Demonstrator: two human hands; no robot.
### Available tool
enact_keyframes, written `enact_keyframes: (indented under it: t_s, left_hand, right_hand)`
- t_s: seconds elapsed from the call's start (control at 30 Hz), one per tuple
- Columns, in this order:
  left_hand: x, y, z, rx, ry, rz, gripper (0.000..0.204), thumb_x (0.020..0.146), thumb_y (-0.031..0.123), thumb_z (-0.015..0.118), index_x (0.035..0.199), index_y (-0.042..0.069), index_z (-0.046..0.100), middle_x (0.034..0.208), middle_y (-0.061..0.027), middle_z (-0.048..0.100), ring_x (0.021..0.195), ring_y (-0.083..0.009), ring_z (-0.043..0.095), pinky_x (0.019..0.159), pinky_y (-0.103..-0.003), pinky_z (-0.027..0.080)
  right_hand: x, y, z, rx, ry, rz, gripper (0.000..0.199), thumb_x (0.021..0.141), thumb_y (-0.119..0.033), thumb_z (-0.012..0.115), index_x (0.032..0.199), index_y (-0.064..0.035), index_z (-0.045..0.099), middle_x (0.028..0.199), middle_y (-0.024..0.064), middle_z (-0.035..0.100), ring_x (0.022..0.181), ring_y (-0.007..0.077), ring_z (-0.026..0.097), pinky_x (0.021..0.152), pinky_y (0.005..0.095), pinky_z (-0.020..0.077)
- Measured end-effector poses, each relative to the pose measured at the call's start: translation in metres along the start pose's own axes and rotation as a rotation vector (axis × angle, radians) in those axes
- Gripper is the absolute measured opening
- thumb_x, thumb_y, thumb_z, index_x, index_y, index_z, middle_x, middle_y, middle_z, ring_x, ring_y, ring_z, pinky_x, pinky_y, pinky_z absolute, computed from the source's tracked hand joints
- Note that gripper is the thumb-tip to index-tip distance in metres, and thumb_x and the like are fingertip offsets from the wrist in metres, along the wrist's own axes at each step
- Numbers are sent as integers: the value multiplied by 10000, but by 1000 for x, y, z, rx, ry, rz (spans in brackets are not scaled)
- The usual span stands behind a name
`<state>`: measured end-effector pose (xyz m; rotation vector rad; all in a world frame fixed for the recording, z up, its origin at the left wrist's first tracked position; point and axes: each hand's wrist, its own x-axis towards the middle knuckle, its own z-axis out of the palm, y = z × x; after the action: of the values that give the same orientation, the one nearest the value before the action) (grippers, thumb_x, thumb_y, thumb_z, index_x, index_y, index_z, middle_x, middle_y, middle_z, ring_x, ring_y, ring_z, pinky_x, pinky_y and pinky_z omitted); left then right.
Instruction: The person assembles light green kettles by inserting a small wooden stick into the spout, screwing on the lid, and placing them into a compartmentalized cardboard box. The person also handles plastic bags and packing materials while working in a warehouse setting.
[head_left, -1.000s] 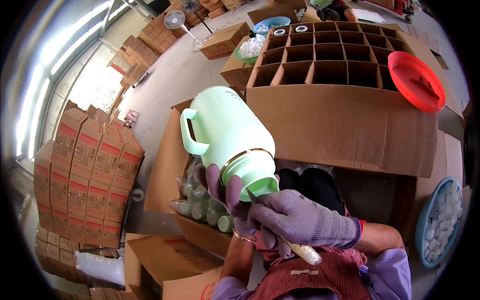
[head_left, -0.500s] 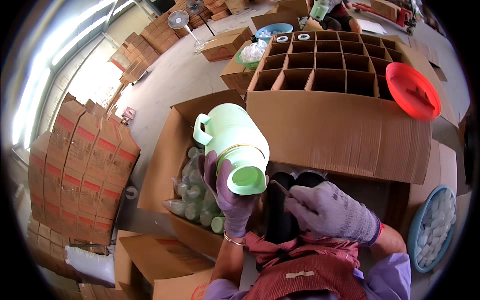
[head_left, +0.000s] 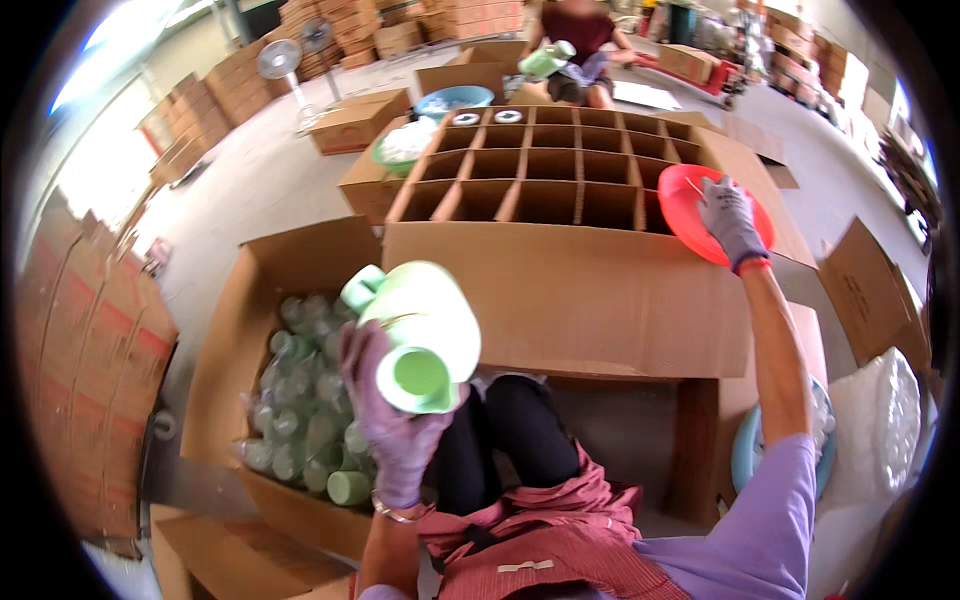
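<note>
**Green jug (head_left: 435, 310) in the left hand (head_left: 390, 425), right hand (head_left: 730, 215) well apart at the red basin (head_left: 685, 228)**

Head view: the green jug is held up in front of the lap, left of the middle. The gloved left hand has it from below, fingers and thumb closed around its neck end and only partly visible behind it. Its long axis runs away from the body: the spouted mouth faces back toward the wearer and the base points forward, with the handle at the upper left.

The gloved right hand is stretched forward and to the right, over the red basin, which sits at the right corner of the divided carton (head_left: 570, 300). Its fingers are bent down into the basin; a thin pale thing shows beside them, but I cannot tell whether the hand grips it. The jug lies to the left of this hand and nearer the body, so the left hand alone is at the jug and the right hand alone is at the basin.

Below and left of the jug, an open carton (head_left: 222, 330) holds wrapped green bottles (head_left: 300, 425). Low on the right, the blue basin (head_left: 744, 450) is partly hidden by the right arm.
</note>
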<state>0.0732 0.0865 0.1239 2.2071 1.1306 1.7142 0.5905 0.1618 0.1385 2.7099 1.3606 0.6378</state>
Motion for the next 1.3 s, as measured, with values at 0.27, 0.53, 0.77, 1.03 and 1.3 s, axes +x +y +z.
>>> enact_keyframes:
  t_s: [0.27, 0.53, 0.77, 1.03, 1.3]
  left_hand:
    - [3, -10, 14, 250, 150, 280, 681, 773, 395, 812, 1311, 109, 508, 1438, -157, 399, 1361, -452, 319, 1128, -601, 277]
    - [0, -5, 4, 246, 77, 294, 548, 828, 438, 728, 1272, 173, 547, 1408, -156, 425, 1366, -456, 304, 1120, -637, 232]
    - [6, -11, -5, 210, 159, 72, 877, 620, 179, 901, 1370, 70, 458, 1413, -162, 431, 1353, -423, 352, 1112, -528, 329]
    - [-61, -47, -18, -1519, 516, -736, 512, 998, 263, 493, 1462, 75, 385, 1439, -87, 474, 1318, -234, 474, 1026, -386, 483]
    - [-152, -17, -49, -802, -689, -1307, 621, 886, 193, 747, 1400, -19, 470, 1298, -98, 588, 1156, -154, 561, 1007, -309, 453]
  right_hand:
    - [-260, -167, -174, 1298, 309, -891, 401, 700, -274, 830, 1028, -94, 688, 1434, 212, 446, 1373, 460, 322, 1128, 553, 263]
    - [-275, -223, -167, 1690, 200, -726, 260, 705, -178, 815, 854, -35, 657, 1454, 262, 393, 1341, 497, 334, 1082, 545, 300]
    - [-280, -194, -150, 2011, 157, -480, 74, 792, 7, 639, 757, -8, 575, 1339, 224, 516, 1307, 402, 429, 1070, 470, 345]
    - [-236, -204, -68, 2204, -491, -314, 986, 862, -220, 732, 1582, -172, 61, 1618, 136, 126, 1424, 304, 298, 1111, 432, 342]
    - [-245, -210, -72, 1696, -189, -749, 211, 785, -192, 746, 936, -45, 731, 869, 80, 641, 865, 236, 612, 759, 327, 501]
